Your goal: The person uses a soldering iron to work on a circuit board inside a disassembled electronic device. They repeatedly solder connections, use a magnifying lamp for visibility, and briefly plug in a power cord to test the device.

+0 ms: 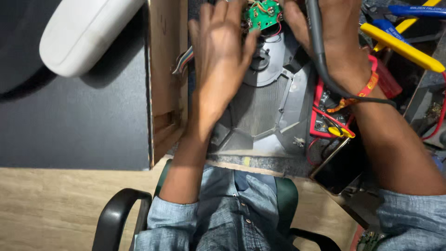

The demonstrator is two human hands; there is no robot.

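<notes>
The grey housing (274, 93) lies opened on the bench; the green board (263, 15) is pinched by the left hand (218, 60). A cable (320, 60) is clasped by the right hand (334, 42). Reassembly remains undone.

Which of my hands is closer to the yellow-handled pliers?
Right. The right hand is just beside the yellow-handled pliers, at their left. The left hand is farther left, across the grey plastic housing, by the green circuit board.
</notes>
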